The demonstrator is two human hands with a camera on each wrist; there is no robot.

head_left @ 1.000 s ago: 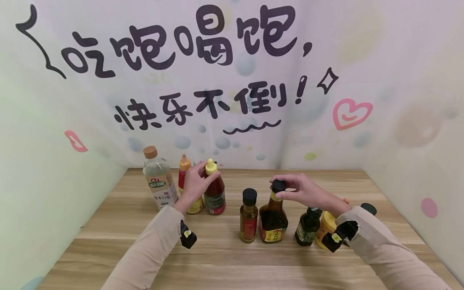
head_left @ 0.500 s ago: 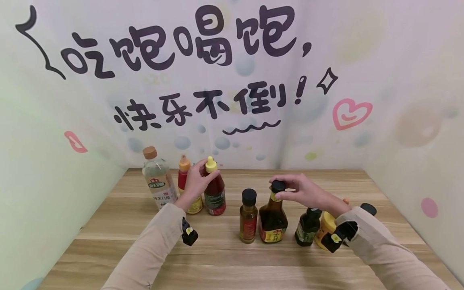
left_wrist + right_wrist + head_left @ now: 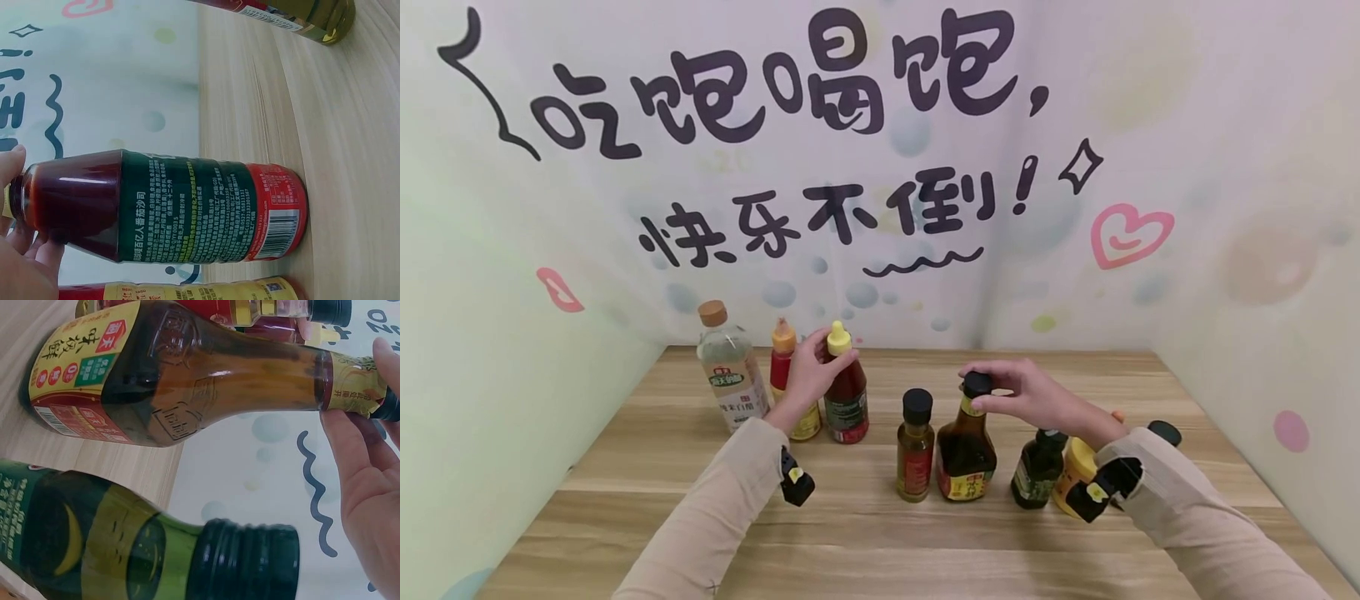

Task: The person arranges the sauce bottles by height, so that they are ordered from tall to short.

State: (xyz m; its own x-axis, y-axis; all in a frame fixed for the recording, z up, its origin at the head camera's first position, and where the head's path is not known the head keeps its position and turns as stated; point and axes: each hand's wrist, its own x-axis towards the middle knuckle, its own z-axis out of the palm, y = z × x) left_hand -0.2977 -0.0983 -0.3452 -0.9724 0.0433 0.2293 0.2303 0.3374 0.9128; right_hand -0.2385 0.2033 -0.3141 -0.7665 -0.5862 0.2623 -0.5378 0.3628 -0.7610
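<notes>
My left hand [image 3: 808, 379] grips the neck of a ketchup bottle [image 3: 848, 408] with a yellow nozzle cap. In the left wrist view, fingers [image 3: 47, 256] and thumb close round that neck, above a green and red label. My right hand [image 3: 1030, 392] holds a brown soy sauce bottle [image 3: 964, 458] at its neck, just under the black cap. The right wrist view shows the thumb and fingers [image 3: 347, 447] on either side of its gold neck band. Both bottles stand upright, apparently on the wooden table.
A clear white vinegar bottle [image 3: 730, 383] and an orange-capped red bottle [image 3: 781, 367] stand left of the ketchup. A slim black-capped bottle [image 3: 914, 467] is beside the soy sauce. Rightward are a dark green bottle [image 3: 1036, 475] and a yellow container [image 3: 1078, 462], partly behind my sleeve.
The yellow cap of the ketchup bottle sits slightly higher in the head view than one second ago, and the left wrist has shifted slightly right. The right hand holds its place.
</notes>
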